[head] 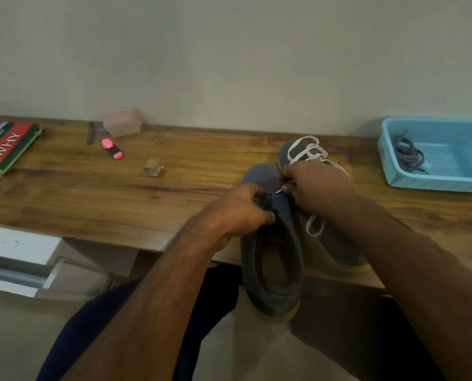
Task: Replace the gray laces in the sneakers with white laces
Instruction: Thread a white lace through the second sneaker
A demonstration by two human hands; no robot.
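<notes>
A gray-blue sneaker (273,259) lies with its heel past the front edge of the wooden desk (119,193). My left hand (243,210) grips its eyelet flap. My right hand (314,188) pinches the tip of a white lace (315,228) right at an eyelet. A second sneaker (298,152) sits behind and to the right, partly hidden by my right hand, with a white lace looped over its toe. The gray laces (409,158) lie bundled in a blue basket (449,182) at the right.
On the desk's left are a book (6,147), a pink highlighter (112,149), a small tape roll (153,168), a dark pen (90,133) and a pink plastic box (122,121) against the wall. A white drawer unit (17,259) stands below left.
</notes>
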